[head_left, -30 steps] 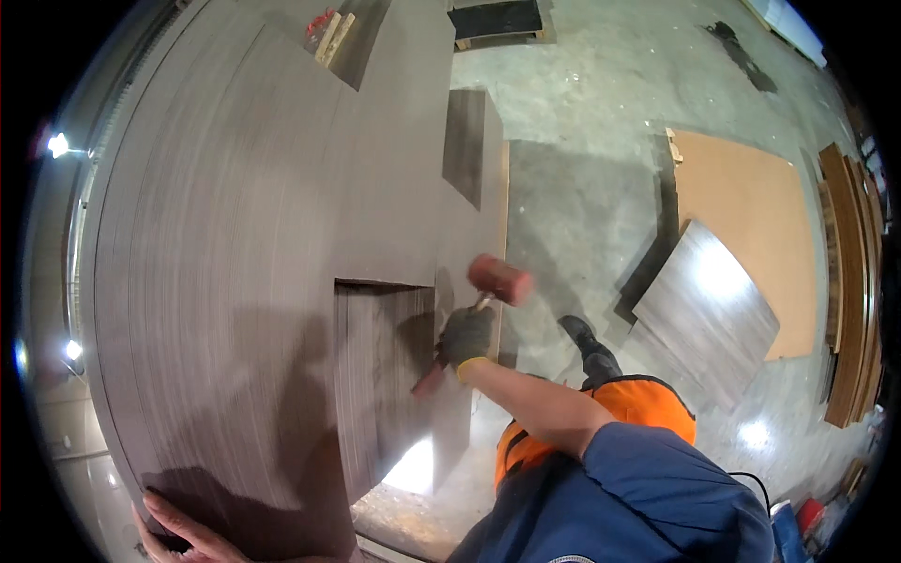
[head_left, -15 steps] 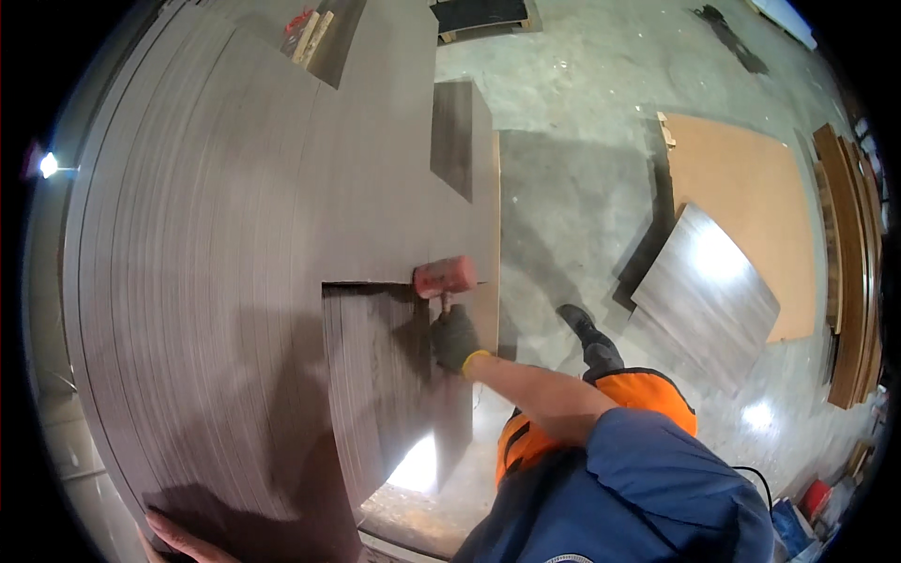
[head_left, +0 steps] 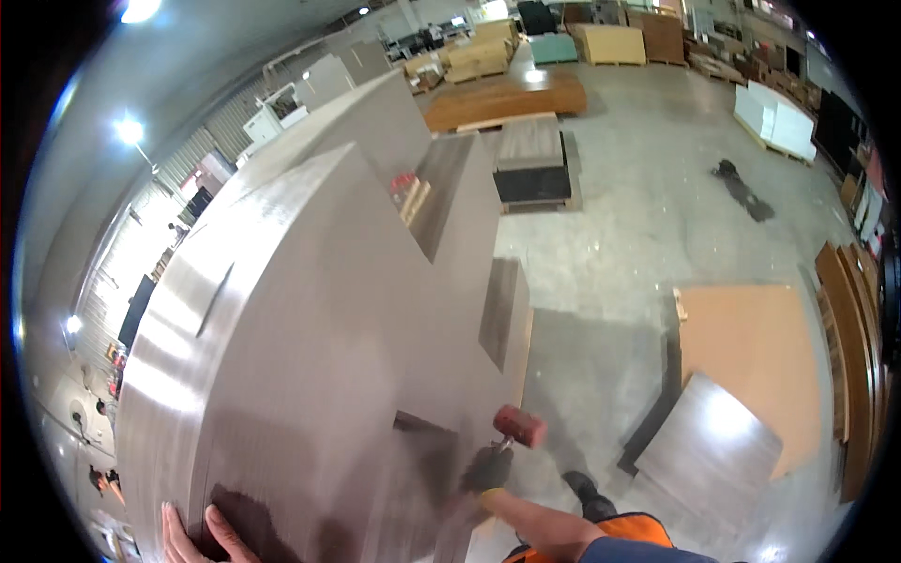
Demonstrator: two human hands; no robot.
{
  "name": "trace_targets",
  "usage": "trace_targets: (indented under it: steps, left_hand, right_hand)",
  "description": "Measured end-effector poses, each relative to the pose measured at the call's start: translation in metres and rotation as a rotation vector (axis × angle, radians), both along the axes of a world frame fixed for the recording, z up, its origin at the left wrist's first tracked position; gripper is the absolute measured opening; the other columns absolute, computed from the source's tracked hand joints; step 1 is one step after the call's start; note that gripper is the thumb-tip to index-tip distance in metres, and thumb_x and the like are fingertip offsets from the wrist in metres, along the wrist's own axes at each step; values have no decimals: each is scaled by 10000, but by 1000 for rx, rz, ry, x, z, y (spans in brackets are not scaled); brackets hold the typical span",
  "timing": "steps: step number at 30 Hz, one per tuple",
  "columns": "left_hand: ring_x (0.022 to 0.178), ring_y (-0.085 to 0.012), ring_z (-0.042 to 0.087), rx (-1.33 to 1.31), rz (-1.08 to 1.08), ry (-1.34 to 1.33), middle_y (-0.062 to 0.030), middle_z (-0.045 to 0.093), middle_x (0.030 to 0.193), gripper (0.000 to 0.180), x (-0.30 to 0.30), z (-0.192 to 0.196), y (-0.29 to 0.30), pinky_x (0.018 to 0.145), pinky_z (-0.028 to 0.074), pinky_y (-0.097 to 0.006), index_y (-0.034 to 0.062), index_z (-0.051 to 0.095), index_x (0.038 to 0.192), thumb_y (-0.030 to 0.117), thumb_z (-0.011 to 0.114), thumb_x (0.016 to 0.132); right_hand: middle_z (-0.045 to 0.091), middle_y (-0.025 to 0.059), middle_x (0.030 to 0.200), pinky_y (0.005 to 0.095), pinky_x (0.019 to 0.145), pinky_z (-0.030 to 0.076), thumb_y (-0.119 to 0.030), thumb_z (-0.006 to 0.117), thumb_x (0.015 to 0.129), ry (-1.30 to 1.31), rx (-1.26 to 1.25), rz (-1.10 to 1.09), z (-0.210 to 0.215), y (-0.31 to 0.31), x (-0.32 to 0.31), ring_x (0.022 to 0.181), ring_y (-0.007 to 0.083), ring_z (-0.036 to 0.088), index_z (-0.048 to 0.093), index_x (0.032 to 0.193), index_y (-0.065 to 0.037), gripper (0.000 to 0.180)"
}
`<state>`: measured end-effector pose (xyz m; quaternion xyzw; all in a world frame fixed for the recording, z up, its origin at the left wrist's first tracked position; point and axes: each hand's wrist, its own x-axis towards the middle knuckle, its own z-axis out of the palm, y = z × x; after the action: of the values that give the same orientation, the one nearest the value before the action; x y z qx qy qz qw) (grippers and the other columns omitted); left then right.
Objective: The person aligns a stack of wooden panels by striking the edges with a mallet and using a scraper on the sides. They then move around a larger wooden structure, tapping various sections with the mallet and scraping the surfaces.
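A red-headed mallet (head_left: 521, 426) is in my gloved right hand (head_left: 488, 468), its fingers closed round the short handle. The mallet head is beside the stepped side of a tall stack of grey wood-grain panels (head_left: 328, 310), just right of a dark rectangular notch (head_left: 427, 436). Whether it touches the stack I cannot tell. At the lower left, my bare left hand (head_left: 211, 540) rests on the stack's edge with thumb and fingers apart. The picture's lower edge cuts off its palm.
Wood strips (head_left: 413, 200) lie on a step of the stack. A brown board (head_left: 741, 328) and a grey panel (head_left: 713, 450) lie on the floor to the right, near brown stacked boards (head_left: 849, 347). Panel-laden pallets (head_left: 535, 169) stand farther off. People are at the far left.
My view has tilted up, showing more of the hall. The mallet has moved right, away from the notch's edge. My left hand stays on the stack, with more fingers in view.
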<state>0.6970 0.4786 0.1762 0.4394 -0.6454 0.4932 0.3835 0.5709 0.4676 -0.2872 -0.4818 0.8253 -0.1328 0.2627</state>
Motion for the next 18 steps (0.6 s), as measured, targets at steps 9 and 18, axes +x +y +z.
trace_targets:
  steps: [9, 18]
  left_hand:
    - [938, -316, 611, 140, 136, -59, -133, 644, 1040, 416, 9, -8, 9, 799, 464, -388, 18, 616, 1090, 366, 599, 864]
    - [882, -277, 639, 88, 112, -51, -119, 670, 973, 403, 18, -9, -12, 758, 471, -340, -4, 646, 1012, 343, 657, 808]
  right_hand:
    - [669, 120, 828, 411, 701, 471, -391, 673, 698, 158, -88, -179, 22, 10, -23, 784, 289, 629, 708, 850, -115, 318]
    - [631, 58, 715, 357, 635, 383, -324, 684, 691, 537, -386, 309, 35, 15, -12, 687, 243, 573, 672, 690, -149, 176]
